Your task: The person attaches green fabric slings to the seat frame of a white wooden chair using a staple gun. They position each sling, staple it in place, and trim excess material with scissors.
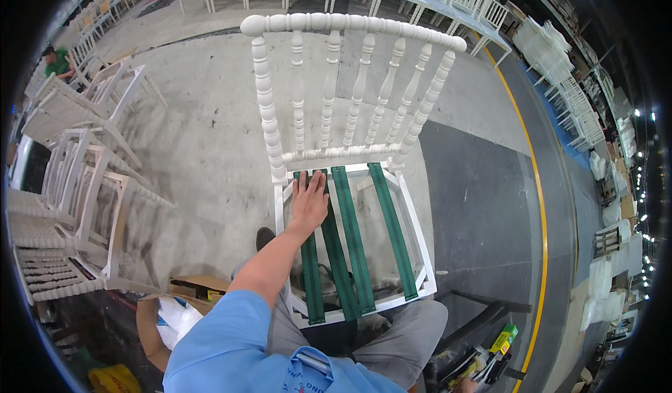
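Note:
A white chair frame (425,260) with a turned spindle back (353,22) stands in front of me, its seat side toward my lap. Several green webbing straps (392,228) run from the back rail to the front rail of the open seat. My left hand (310,202) lies flat with fingers spread over the rear ends of the left straps, near the back rail. Down at the lower right, my right hand (466,385) is among tools in a dark holder; the picture's edge cuts it off, and its fingers cannot be made out.
A dark low stand (483,316) at my right bears tools and a green-and-yellow box (504,338). At my left are an open cardboard box (148,326) and white chairs (91,211). A person in green (59,64) sits far left. A yellow floor line (540,204) runs along the right.

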Tool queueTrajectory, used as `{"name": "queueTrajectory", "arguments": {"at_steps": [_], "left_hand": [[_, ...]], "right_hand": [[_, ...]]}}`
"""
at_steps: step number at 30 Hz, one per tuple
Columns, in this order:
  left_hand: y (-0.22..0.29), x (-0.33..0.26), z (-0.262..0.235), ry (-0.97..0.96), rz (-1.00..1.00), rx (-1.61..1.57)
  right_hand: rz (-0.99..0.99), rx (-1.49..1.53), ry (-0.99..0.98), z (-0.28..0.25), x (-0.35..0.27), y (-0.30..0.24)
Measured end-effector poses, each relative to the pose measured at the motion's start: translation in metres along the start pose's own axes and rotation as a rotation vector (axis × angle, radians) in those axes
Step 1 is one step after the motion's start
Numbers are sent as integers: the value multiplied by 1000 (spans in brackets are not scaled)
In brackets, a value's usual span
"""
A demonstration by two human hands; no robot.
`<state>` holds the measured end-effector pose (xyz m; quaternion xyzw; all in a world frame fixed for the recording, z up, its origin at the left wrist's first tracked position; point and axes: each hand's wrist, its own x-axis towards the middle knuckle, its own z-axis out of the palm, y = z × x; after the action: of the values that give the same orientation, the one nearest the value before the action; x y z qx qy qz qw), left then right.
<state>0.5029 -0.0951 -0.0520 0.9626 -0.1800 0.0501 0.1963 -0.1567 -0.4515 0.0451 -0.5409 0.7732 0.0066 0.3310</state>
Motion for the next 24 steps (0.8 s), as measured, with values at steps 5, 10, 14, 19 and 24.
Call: {"name": "queueTrajectory", "arguments": {"at_steps": [5, 10, 14, 19, 24], "left_hand": [[-37, -12, -12, 22, -73, 32], [-30, -5, -6, 20, -19, 63], [-38, -6, -4, 0, -30, -18], [-56, -13, -6, 21, -42, -48], [-47, -8, -8, 21, -10, -95]], "right_hand": [[-27, 33, -39, 20, 27, -34], [-500, -78, 262, 2, -21, -69], [-846, 233, 146, 1, -68, -159], [-914, 371, -589, 85, -225, -354], [-940, 154, -921, 265, -275, -444]]}}
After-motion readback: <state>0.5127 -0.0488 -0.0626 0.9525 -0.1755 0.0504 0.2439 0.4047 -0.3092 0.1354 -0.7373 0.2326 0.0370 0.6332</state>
